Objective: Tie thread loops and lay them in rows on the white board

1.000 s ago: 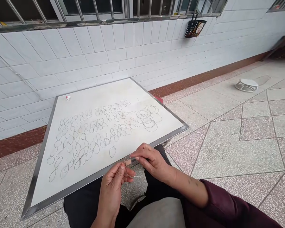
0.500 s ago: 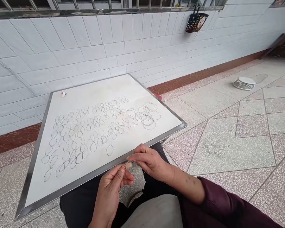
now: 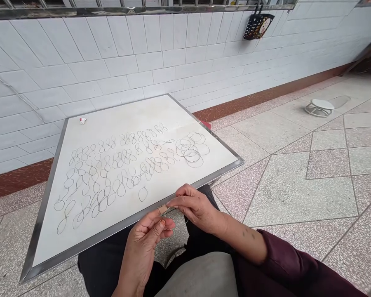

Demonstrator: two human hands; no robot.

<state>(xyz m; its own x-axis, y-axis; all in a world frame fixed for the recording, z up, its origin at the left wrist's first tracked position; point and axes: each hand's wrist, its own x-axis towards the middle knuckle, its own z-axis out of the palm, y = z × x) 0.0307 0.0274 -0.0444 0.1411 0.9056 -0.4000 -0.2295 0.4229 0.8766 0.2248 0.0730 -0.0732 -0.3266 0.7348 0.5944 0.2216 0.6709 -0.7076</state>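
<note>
Beside the counter's near edge, we find the left hand pinching a thin wire, the right hand narrowed on it too. Wire loops lie on the counter. We judge a slackened pinch could let the strand spring loose or kink.

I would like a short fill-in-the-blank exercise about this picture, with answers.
The left hand and right hand hold thin wire near the edge of the white ____.
In the picture, the big round loops lie to the ____ of the twisted loops.
The patterned bag hangs in front of the tiled ____.

Answers: table; right; wall.
</note>
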